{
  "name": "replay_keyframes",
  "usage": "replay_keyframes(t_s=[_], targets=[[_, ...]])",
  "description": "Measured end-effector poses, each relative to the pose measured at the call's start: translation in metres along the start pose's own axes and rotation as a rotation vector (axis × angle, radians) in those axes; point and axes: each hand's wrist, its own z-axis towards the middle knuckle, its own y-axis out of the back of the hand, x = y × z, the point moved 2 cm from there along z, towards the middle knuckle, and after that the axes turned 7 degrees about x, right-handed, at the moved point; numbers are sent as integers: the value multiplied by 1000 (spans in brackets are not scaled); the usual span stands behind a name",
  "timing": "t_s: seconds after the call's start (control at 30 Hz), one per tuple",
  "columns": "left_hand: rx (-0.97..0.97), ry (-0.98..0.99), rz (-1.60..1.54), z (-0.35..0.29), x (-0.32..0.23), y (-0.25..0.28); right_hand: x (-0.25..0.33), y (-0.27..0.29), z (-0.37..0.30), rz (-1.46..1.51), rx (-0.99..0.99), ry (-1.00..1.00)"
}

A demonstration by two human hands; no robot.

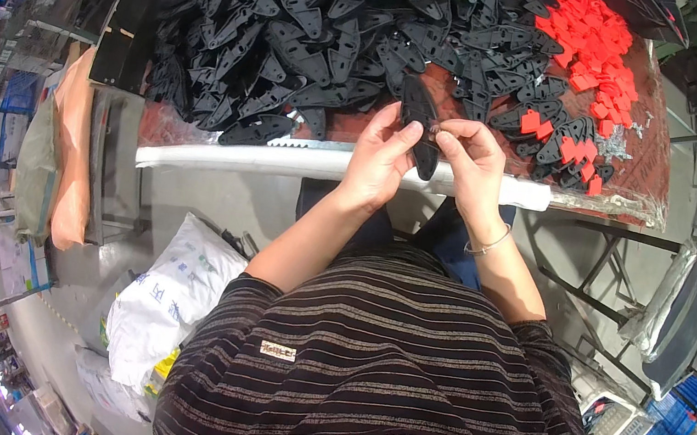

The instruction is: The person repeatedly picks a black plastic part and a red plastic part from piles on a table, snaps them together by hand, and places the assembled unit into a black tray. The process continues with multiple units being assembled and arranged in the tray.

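Note:
My left hand (382, 156) grips a long black plastic part (419, 104) with pointed ends, its thumb pressed on the near face. The part is held tilted just over the table's front edge. At the part's right side my right hand (475, 167) is closed in a pinch, thumb against forefinger. Whatever lies between those fingertips is too small to make out. Beyond both hands spreads a big heap of similar black plastic parts (303, 51), flat and pierced with holes. Small red plastic pieces (590, 36) are piled to the right of it, a few lying among the black parts.
A white padded roll (246, 164) runs along the front edge of the reddish-brown tabletop (646, 168). Small metal pieces (614, 147) lie beside the red ones. On the floor at left stands a stuffed white sack (166, 297). Blue crates (675, 419) are at the right.

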Motion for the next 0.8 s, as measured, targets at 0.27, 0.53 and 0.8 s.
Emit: replay_keyframes(t_s=[0.27, 0.53, 0.8], targets=[[-1, -54, 89, -1, 6, -7, -7, -2, -6, -26, -57, 101], [-2, 45, 27, 6, 23, -4, -2, 30, 8, -65, 147, -56], [38, 54, 128, 10, 33, 12, 74, 200, 124, -1496, -260, -103]])
